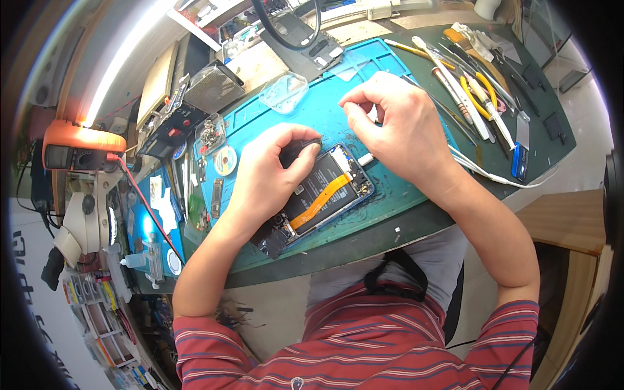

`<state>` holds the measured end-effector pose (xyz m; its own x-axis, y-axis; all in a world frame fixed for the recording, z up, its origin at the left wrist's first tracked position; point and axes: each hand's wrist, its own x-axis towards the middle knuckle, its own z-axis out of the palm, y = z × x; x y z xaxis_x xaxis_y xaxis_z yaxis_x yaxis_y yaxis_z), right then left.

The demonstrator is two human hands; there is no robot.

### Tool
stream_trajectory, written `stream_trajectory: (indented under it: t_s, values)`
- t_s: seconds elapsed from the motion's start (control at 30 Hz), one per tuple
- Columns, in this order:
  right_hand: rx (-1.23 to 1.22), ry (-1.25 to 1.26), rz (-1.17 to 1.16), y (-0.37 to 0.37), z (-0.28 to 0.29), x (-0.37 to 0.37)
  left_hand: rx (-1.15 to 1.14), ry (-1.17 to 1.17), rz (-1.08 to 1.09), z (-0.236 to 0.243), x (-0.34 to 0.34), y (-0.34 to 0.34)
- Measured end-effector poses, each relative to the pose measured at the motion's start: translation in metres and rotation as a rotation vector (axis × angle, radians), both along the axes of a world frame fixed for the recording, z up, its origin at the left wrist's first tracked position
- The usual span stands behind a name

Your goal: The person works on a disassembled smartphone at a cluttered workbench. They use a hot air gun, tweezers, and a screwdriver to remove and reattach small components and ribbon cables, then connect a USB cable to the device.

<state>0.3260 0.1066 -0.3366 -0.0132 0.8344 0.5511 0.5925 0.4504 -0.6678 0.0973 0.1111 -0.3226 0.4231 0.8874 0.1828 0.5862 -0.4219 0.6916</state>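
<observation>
Head view, hands [273, 170] curled over opened phone [325, 195]

1. Our left hand [273, 172] lies palm down, fingers curled, thumb and forefinger pinched together; the forearm is bare.
2. Our right hand [396, 127] hovers higher, wrist bent, fingertips pinched closed; the elbow is bent sharply.

Blue, green and orange on the worktop

The mat [338, 107] was bright blue on a dark green worktop [416, 214]. The opened phone [325, 195] showed a black inside crossed by an orange strip, in a blue frame. The meter [78, 149] was orange, the pliers [481, 91] yellow-handled, the cable [481, 170] white. The shirt [364, 351] was red with thin blue and white stripes.
</observation>
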Motion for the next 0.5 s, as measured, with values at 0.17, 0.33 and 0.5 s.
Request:
stream_trajectory:
  t_s: [0.17, 0.33, 0.5]
  values:
    - [0.003, -0.009, 0.072, 0.000, 0.005, 0.001, 0.091, 0.020, -0.054, 0.007, -0.002, -0.009]
    - [-0.100, -0.030, 0.234, -0.016, 0.024, -0.004, 0.225, -0.006, -0.007, 0.011, 0.004, -0.021]
    - [-0.058, -0.087, 0.327, -0.030, 0.017, -0.005, 0.359, -0.088, -0.072, -0.006, 0.006, -0.024]
